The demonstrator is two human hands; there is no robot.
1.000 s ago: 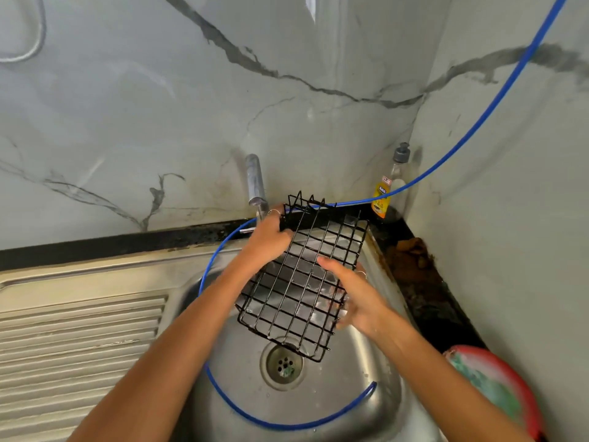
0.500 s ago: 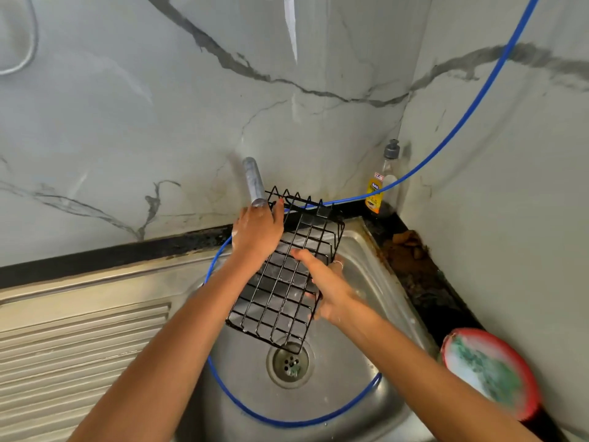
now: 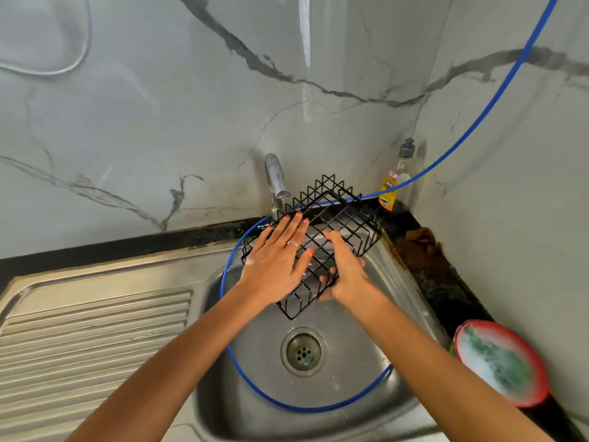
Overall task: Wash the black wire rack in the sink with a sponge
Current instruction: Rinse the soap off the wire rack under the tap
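Observation:
The black wire rack is held nearly flat over the back of the steel sink, just under the tap. My left hand lies flat on top of the rack with its fingers spread. On the rack's near right edge, my right hand grips with its fingers curled under the wires. A green sponge covered in foam sits in a red bowl on the counter at the right; neither hand touches it.
A blue hose loops around the basin and runs up the right wall. The drain is below the rack. A yellow-labelled soap bottle stands in the back corner. The ribbed drainboard is at the left.
The rack has tipped from a steep tilt to nearly flat and turned. My left hand left its top edge and now lies flat on it; my right hand took the near edge.

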